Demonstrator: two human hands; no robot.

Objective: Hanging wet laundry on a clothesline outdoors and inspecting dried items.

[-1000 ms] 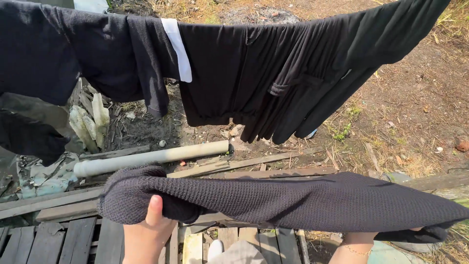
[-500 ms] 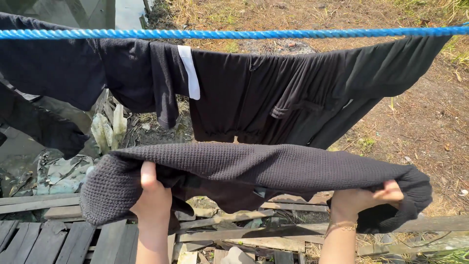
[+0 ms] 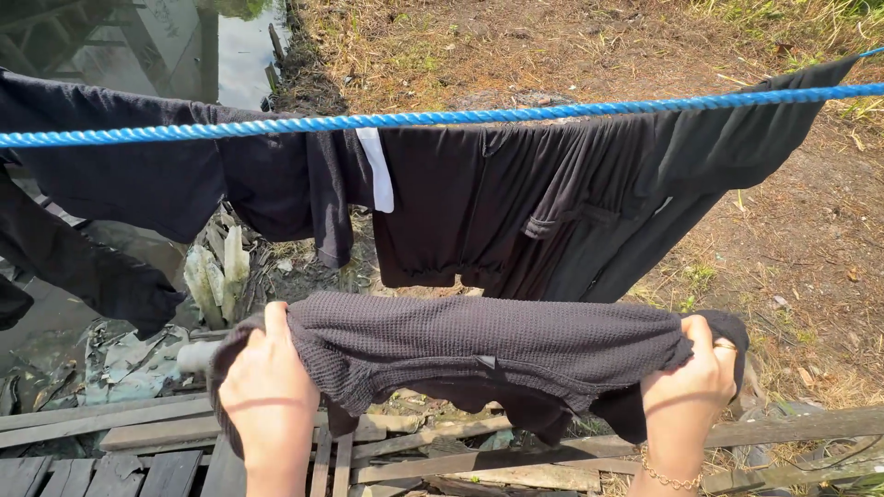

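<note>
Hands grip a dark waffle-knit garment [image 3: 488,345] stretched across the lower centre: left hand [image 3: 267,391] and right hand [image 3: 686,387] clamped on opposite ends (well apart), below the blue rope [image 3: 442,118] carrying black clothes [image 3: 516,202].

Counting: one blue rope [image 3: 442,118], two hands [image 3: 267,391] [image 3: 689,387] gripping one knit garment [image 3: 488,345], roughly three dark garments [image 3: 516,207] hanging, one white tag [image 3: 375,170], one bracelet [image 3: 665,477].

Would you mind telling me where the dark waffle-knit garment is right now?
In the head view, the dark waffle-knit garment is stretched across the lower middle between the left hand and right hand, just below the blue rope with its hanging black clothes.
</note>
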